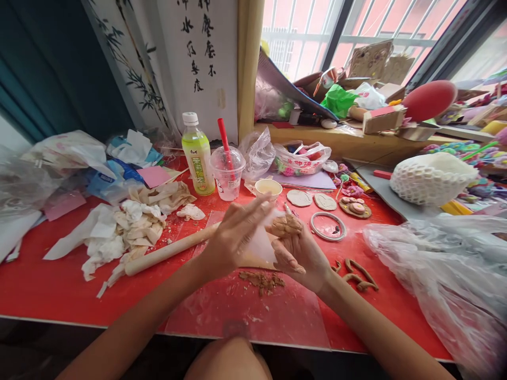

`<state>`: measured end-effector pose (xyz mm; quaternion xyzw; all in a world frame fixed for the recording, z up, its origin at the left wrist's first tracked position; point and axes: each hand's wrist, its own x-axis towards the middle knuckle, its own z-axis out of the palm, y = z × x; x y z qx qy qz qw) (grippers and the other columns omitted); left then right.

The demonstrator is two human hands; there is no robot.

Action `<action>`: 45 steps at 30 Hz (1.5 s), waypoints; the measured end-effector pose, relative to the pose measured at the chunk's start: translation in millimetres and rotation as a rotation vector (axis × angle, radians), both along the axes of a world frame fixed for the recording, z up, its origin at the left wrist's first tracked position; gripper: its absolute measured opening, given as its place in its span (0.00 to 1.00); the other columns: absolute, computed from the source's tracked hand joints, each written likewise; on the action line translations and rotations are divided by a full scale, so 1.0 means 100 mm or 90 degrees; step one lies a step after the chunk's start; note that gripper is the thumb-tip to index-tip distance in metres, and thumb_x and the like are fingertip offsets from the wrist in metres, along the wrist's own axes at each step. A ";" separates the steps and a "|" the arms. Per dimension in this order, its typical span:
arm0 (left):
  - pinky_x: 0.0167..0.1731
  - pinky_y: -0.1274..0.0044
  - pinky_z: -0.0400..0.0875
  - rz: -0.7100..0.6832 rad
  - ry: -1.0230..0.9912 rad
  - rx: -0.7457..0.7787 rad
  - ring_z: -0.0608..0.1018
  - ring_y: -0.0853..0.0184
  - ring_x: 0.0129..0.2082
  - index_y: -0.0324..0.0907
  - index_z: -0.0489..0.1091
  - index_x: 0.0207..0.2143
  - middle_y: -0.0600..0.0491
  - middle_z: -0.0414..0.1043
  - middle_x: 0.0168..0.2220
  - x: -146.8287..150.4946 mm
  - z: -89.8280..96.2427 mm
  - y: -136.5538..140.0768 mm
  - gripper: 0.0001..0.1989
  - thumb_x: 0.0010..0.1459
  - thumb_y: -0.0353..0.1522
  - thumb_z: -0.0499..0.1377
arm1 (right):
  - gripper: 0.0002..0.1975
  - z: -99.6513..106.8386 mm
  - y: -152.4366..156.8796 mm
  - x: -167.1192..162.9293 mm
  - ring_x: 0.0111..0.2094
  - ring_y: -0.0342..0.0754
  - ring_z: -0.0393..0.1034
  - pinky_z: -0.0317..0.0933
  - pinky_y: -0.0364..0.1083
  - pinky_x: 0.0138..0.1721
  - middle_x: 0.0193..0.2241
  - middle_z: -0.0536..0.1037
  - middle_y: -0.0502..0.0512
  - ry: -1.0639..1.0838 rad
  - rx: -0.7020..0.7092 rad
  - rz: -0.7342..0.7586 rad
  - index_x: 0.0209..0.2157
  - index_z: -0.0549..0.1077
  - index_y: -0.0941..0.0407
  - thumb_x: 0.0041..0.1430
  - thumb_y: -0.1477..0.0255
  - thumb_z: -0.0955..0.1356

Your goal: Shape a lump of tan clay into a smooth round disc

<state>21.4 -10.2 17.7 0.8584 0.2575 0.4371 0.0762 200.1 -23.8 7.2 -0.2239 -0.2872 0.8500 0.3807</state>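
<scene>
Brown clay lump [285,226] sits in the right hand [308,259], whose clay-smeared fingers curl round it. The left hand [237,229] is just beside, its fingers straight and pressed together; a whitish translucent sheet [263,244] shows between the two hands, and I cannot tell whether the left hand grips it.

Directly below the grip, brown clay crumbs [263,282] lie on a clear plastic sheet [273,319] over the red table [99,303]. Right of the grip are curved brown clay strips [358,277] and, farther from the wearer, a grey ring [312,226]. A wooden rolling pin [166,252] slants off to its left, against crumpled tissues [138,224].

Beyond the grip stand a paper cup [268,189], a clear plastic cup [227,182] with a red straw [223,134], and a green-tea-coloured drink bottle [196,145], its label seemingly reading 茉莉柚茶. Behind, a carrier bag [301,161] bears red Chinese print too small to read; a hanging scroll [174,31] carries black brush characters, 水 and 不 among them.
</scene>
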 end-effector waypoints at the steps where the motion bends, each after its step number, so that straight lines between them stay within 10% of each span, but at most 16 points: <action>1: 0.55 0.68 0.61 -0.016 0.070 0.043 0.66 0.63 0.57 0.47 0.50 0.63 0.51 0.54 0.63 0.01 -0.03 -0.01 0.27 0.63 0.24 0.45 | 0.32 -0.01 0.00 0.00 0.05 0.37 0.45 0.37 0.37 0.10 0.08 0.64 0.47 0.007 -0.001 0.006 0.24 0.65 0.56 0.62 0.50 0.45; 6: 0.53 0.65 0.62 -0.032 0.194 0.078 0.68 0.58 0.53 0.44 0.45 0.64 0.50 0.55 0.62 0.05 -0.13 -0.01 0.30 0.61 0.23 0.46 | 0.29 -0.04 -0.01 0.00 0.06 0.37 0.46 0.38 0.37 0.12 0.07 0.62 0.46 0.021 -0.015 -0.002 0.22 0.61 0.55 0.65 0.55 0.44; 18: 0.57 0.70 0.61 0.197 -0.287 -0.238 0.65 0.63 0.57 0.50 0.65 0.53 0.53 0.61 0.56 0.02 0.03 0.04 0.17 0.61 0.34 0.53 | 0.36 0.05 0.00 0.04 0.05 0.36 0.42 0.36 0.36 0.12 0.08 0.61 0.43 -0.062 0.017 0.007 0.50 0.67 0.53 0.61 0.48 0.43; 24: 0.44 0.72 0.71 0.125 -0.367 -0.435 0.74 0.63 0.46 0.46 0.60 0.56 0.50 0.70 0.50 0.06 0.00 0.06 0.20 0.62 0.39 0.51 | 0.36 0.07 0.01 0.04 0.04 0.36 0.47 0.37 0.35 0.10 0.10 0.66 0.45 -0.030 0.036 0.045 0.45 0.66 0.51 0.59 0.47 0.41; 34: 0.63 0.58 0.48 0.035 0.194 -0.040 0.47 0.57 0.65 0.36 0.60 0.55 0.41 0.57 0.59 0.21 -0.23 -0.06 0.19 0.65 0.29 0.43 | 0.37 0.05 -0.02 0.05 0.04 0.37 0.50 0.45 0.36 0.10 0.14 0.72 0.50 0.065 0.035 0.121 0.28 0.63 0.55 0.57 0.45 0.39; 45: 0.46 0.66 0.69 0.131 0.087 0.147 0.71 0.59 0.46 0.35 0.70 0.33 0.45 0.74 0.38 0.15 -0.23 -0.02 0.07 0.60 0.27 0.53 | 0.42 0.01 -0.04 0.02 0.07 0.41 0.60 0.50 0.36 0.07 0.20 0.77 0.54 0.100 0.044 0.239 0.34 0.61 0.54 0.52 0.46 0.31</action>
